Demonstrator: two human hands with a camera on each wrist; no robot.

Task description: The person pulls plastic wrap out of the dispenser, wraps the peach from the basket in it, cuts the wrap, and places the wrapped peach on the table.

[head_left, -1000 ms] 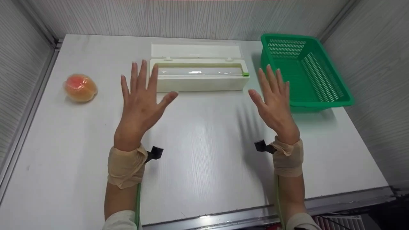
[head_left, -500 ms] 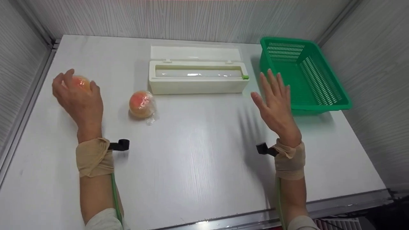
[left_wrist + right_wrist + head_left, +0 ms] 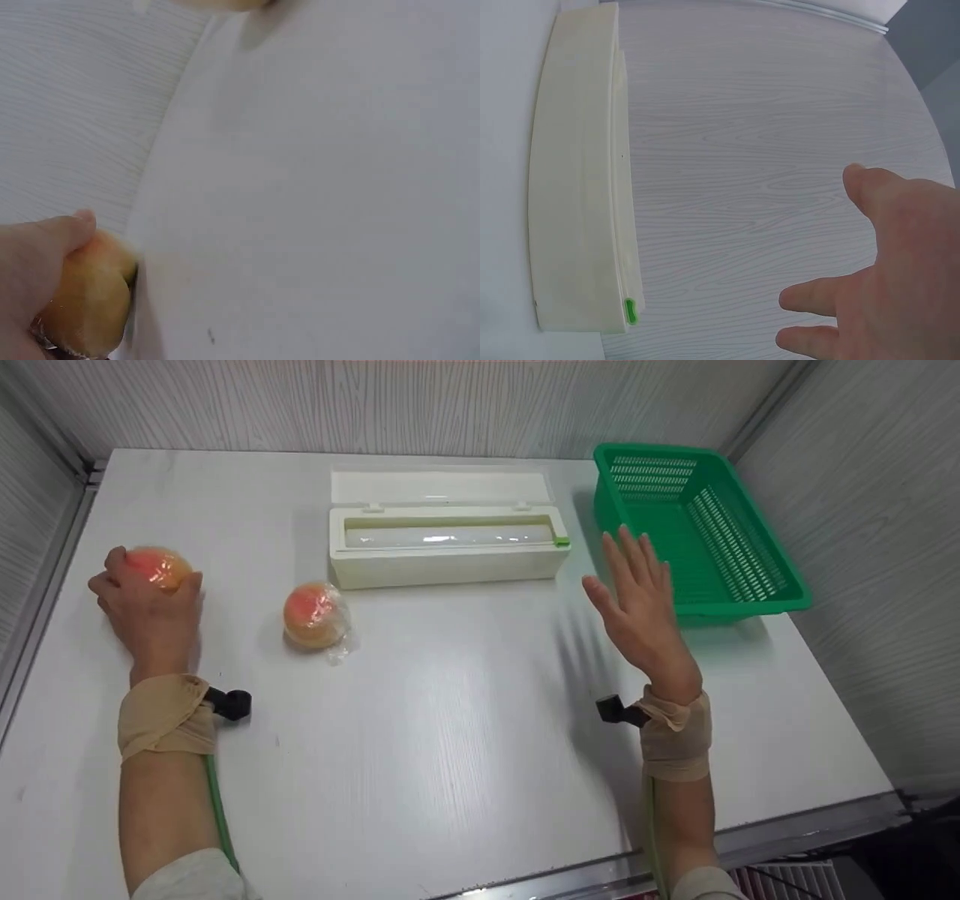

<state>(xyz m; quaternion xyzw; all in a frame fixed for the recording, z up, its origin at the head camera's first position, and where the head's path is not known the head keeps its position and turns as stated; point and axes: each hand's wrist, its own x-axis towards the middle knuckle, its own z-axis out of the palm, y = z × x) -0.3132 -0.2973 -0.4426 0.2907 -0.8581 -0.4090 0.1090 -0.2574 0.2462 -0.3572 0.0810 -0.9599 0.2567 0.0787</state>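
Observation:
At the far left of the head view my left hand (image 3: pixel 151 619) grips a red-and-yellow peach (image 3: pixel 161 568), thumb on its right and curled fingers on its left. The left wrist view shows the thumb (image 3: pixel 71 231) against that peach (image 3: pixel 94 304), close over the white surface. A second peach (image 3: pixel 309 615), wrapped in clear film with a loose tail, lies to the right. My right hand (image 3: pixel 645 619) is held up with straight, spread fingers and holds nothing, left of the green basket (image 3: pixel 750 606); three of its digits show in the right wrist view.
A white cling film dispenser (image 3: pixel 450 566) stands at the back middle, lid raised, a film roll inside and a green slider (image 3: pixel 561 541) at its right end. Wood-grain walls (image 3: pixel 465 405) close off the back and sides of the white table (image 3: pixel 442 720).
My left hand has moved left from in front of the dispenser and closed round the left peach. This uncovers the second peach. My right hand stays almost still.

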